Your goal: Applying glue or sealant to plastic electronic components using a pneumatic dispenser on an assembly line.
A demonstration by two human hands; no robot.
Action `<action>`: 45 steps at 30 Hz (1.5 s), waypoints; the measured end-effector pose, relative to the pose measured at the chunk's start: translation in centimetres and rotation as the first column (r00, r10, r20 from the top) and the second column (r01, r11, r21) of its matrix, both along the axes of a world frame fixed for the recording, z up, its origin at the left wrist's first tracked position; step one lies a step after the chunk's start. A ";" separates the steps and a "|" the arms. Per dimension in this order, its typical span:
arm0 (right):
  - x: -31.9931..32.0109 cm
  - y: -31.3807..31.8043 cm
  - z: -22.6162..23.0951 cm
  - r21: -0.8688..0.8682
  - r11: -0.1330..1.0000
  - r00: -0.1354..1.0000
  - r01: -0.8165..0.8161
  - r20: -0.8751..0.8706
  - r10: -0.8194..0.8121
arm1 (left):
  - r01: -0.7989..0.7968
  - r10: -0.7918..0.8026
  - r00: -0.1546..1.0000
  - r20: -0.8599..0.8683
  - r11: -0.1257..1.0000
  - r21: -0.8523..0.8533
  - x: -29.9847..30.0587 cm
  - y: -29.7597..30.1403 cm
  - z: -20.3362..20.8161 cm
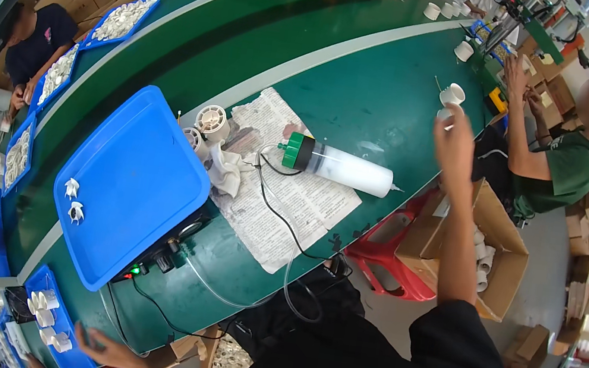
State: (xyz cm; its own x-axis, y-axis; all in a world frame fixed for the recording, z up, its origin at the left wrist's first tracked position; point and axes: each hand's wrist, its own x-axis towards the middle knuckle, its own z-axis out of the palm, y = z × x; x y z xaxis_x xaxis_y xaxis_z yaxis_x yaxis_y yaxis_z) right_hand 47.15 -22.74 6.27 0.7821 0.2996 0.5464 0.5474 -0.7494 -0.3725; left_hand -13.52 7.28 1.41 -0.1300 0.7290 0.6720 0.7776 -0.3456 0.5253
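My right hand (455,148) reaches to the right side of the green bench, its fingers closed around a short white plastic cylinder (445,116). Just beyond it stands another white cylinder (453,94). At the lower left, my left hand (109,351) is open, fingers apart and holding nothing. It is beside a small blue tray (78,366) with several white cylindrical parts (42,316). A large dispensing syringe (349,171) with a green cap and white filling lies on a newspaper sheet (275,241) in the middle.
A big blue tray (136,184) with two small white pieces rests on a dispenser box (168,253). Tubing and a black cable (272,206) trail off the bench edge. A carton (498,288) and a red stool (389,261) stand at right. Co-workers sit at right (564,169) and left (35,46).
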 end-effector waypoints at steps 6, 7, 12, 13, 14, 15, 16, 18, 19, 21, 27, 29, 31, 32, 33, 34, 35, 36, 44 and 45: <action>17.5 -8.4 -2.2 -0.444 0.892 0.988 -0.090 0.073 0.136 | 0.139 -0.123 0.944 0.307 0.990 -0.029 11.2 -7.7 -2.8; 18.7 -9.0 -2.8 -0.447 0.884 0.991 -0.136 -0.062 0.121 | 0.143 -0.121 0.934 0.337 0.989 -0.041 11.8 -8.2 -3.1; 21.4 -9.7 -5.2 -0.411 0.912 0.996 -0.004 -0.078 -0.031 | 0.330 -0.279 0.910 0.308 0.935 -0.127 12.9 -10.3 -3.3; 21.9 -9.9 -5.9 -0.408 0.913 0.998 -0.006 -0.060 -0.021 | 0.351 -0.298 0.900 0.317 0.928 -0.124 12.5 -10.5 -3.8; 20.8 -8.4 -5.7 -0.443 0.895 0.988 0.046 -0.112 -0.107 | 0.334 -0.295 0.921 0.254 0.934 -0.129 12.0 -10.8 -4.0; 19.7 -7.1 -5.3 -0.454 0.889 0.983 0.063 -0.127 -0.134 | 0.321 -0.293 0.937 0.191 0.938 -0.134 11.6 -11.2 -4.1; 18.5 -6.3 -4.3 -0.466 0.880 0.976 0.091 -0.132 -0.171 | 0.318 -0.291 0.938 0.190 0.938 -0.136 11.3 -11.3 -4.3; 16.3 -5.2 -3.3 -0.368 0.930 0.985 -0.014 -0.163 -0.049 | 0.330 -0.307 0.940 0.152 0.930 -0.163 11.2 -11.1 -3.9; 15.5 -4.6 -2.3 -0.307 0.948 0.975 -0.083 -0.223 0.013 | 0.347 -0.319 0.932 0.171 0.921 -0.175 11.4 -10.9 -3.4; 8.4 -0.2 1.6 -0.286 0.951 0.947 -0.115 -0.322 0.018 | 0.328 -0.294 0.931 0.214 0.933 -0.147 11.8 -10.1 -2.7; -6.5 6.3 4.5 0.295 0.716 0.568 -0.633 -0.451 0.688 | 0.369 -0.374 0.927 -0.036 0.924 -0.098 15.5 -5.5 3.9; -12.3 8.8 5.9 0.167 0.682 0.561 -0.712 -0.449 0.696 | 0.381 -0.404 0.899 -0.171 0.912 -0.151 16.8 -3.9 5.0; -16.2 10.2 6.1 0.172 0.554 0.398 -0.814 -0.531 0.749 | 0.373 -0.416 0.871 -0.261 0.906 -0.199 16.2 -2.6 4.6; -17.4 10.3 6.0 0.143 0.483 0.344 -0.864 -0.531 0.774 | 0.375 -0.444 0.829 -0.340 0.893 -0.251 16.2 -2.2 4.2; -18.3 10.3 5.6 0.121 0.435 0.324 -0.892 -0.498 0.804 | 0.379 -0.443 0.847 -0.294 0.891 -0.251 16.3 -2.2 3.8; -18.8 10.2 5.3 0.097 0.392 0.306 -0.915 -0.467 0.830 | 0.381 -0.442 0.848 -0.292 0.891 -0.246 16.3 -2.5 3.6; -19.1 10.1 5.2 0.098 0.403 0.316 -0.910 -0.467 0.826 | 0.381 -0.441 0.850 -0.289 0.892 -0.242 16.2 -2.9 3.4; -19.3 10.1 5.2 0.032 0.409 0.345 -0.912 -0.481 0.806 | 0.383 -0.453 0.849 -0.274 0.883 -0.271 15.8 -3.3 3.3; -23.9 11.7 1.5 -0.097 0.566 0.557 -0.819 -0.377 0.740 | 0.570 -0.580 0.809 -0.092 0.814 -0.115 15.0 -7.2 4.0; -24.6 12.1 1.0 -0.125 0.588 0.585 -0.799 -0.387 0.713 | 0.641 -0.644 0.764 0.035 0.753 -0.149 15.4 -8.2 3.5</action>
State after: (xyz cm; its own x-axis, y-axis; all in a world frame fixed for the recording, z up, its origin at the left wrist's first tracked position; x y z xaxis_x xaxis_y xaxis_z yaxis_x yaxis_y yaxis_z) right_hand 22.58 -10.64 7.25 0.2933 0.9427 0.1590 0.8677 -0.1927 -0.4582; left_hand 1.86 -0.89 4.86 0.4143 0.7242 0.5513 0.4092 -0.6893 0.5979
